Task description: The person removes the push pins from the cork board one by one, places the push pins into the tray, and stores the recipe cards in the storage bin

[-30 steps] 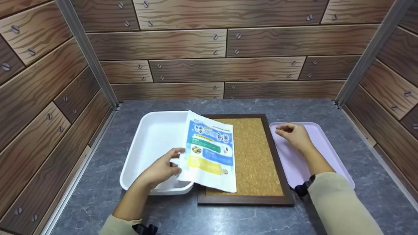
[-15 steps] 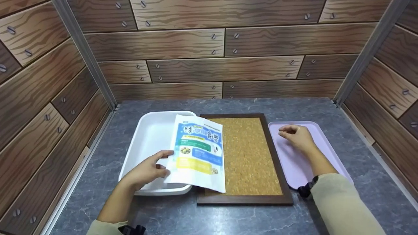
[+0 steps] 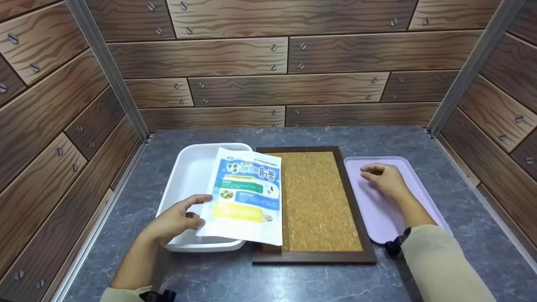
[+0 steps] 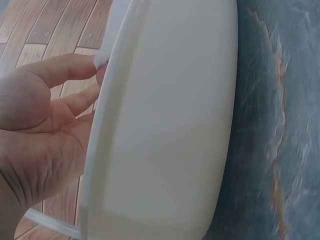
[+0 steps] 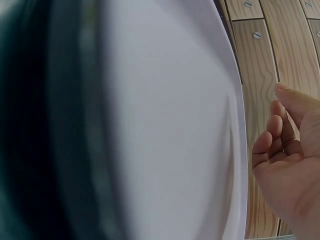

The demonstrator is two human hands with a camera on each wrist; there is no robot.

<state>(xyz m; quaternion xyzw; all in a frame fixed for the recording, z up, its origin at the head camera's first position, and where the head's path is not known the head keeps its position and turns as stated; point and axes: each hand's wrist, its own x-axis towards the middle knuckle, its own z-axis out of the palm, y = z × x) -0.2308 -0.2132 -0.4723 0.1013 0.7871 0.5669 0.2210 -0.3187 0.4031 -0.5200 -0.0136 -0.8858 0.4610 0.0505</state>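
Observation:
My left hand (image 3: 176, 220) pinches the lower left edge of a printed sheet of paper (image 3: 247, 205) between thumb and fingers. The sheet bears blue, green and yellow blocks with large lettering at the top. It is tilted, its left part over a white tray (image 3: 182, 180) and its right part over a cork board (image 3: 319, 201) with a dark wooden frame. In the left wrist view the fingers reach behind the tray's rim, where a paper corner (image 4: 106, 52) shows. My right hand (image 3: 388, 182) hovers over a lilac tray (image 3: 413, 184), fingers loosely curled, with nothing seen in them.
The dark grey marbled table (image 3: 293, 283) runs back to wood-patterned walls (image 3: 235, 90) on three sides. The cork board lies between the two trays. Black wrist straps (image 3: 396, 243) sit at the sleeve cuffs.
The left hand has carried the sheet leftward, off more of the cork board and further over the white tray. The right hand has shifted only slightly over the lilac tray.

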